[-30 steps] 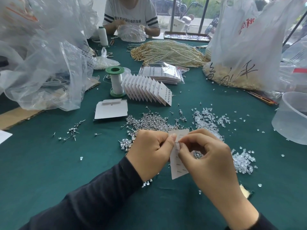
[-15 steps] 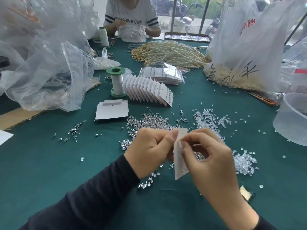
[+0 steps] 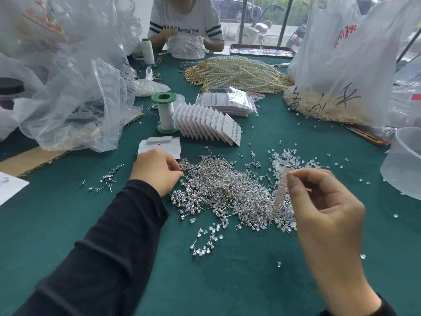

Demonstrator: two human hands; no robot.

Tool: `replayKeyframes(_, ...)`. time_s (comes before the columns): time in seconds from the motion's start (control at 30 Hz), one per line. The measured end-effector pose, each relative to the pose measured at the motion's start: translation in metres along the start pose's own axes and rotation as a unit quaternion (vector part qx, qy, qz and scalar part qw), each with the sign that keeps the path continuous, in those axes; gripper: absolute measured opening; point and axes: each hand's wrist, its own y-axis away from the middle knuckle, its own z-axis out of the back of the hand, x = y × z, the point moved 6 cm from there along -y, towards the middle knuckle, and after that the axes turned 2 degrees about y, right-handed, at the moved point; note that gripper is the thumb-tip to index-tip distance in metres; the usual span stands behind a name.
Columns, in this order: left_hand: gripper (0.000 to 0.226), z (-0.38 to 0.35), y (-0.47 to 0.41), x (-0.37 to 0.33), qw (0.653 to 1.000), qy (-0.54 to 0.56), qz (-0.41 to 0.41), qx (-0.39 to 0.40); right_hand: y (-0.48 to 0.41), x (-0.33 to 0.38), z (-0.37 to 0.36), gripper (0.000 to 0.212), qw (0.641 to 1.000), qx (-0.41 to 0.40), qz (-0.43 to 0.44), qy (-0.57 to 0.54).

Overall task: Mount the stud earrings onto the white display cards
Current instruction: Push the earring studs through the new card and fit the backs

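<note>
Picking hand, head view: left hand (image 3: 157,172) rests at the edge of the loose heap of silver stud earrings (image 3: 218,185), fingertips curled together. Whether a stud is pinched, I cannot tell.
Card hand: right hand (image 3: 323,201) pinches the white paper display card (image 3: 281,192) edge-on over the heap, likely kept close for the next stud.
Finished work: fanned row of filled white cards (image 3: 209,124) stands beyond the heap, out of the way.

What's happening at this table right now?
A person is mounting stud earrings on cards. The right hand pinches a white card, held edge-on above the table. The left hand reaches to the edge of the stud pile with fingertips together; whether it has a stud is too small to tell. Filled cards stand in a row behind. Another person works across the table.
</note>
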Motion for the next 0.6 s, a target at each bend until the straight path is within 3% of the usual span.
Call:
replayKeyframes(0.4,0.005,-0.003,0.004,-0.006,1.000,0.030,-0.004,-0.008,-0.002,-0.012,-0.006,0.011,0.982,0.027,-0.106,-0.157)
replayKeyframes(0.5,0.006,0.012,0.010,-0.014,0.994,0.048,-0.046,-0.088,0.000,-0.020,-0.014,0.005,0.947,0.068,-0.191,-0.249)
replayKeyframes(0.6,0.010,0.026,0.025,-0.036,0.971,0.116,-0.142,-0.154,0.006,-0.025,-0.026,0.013,0.885,0.125,-0.296,-0.337)
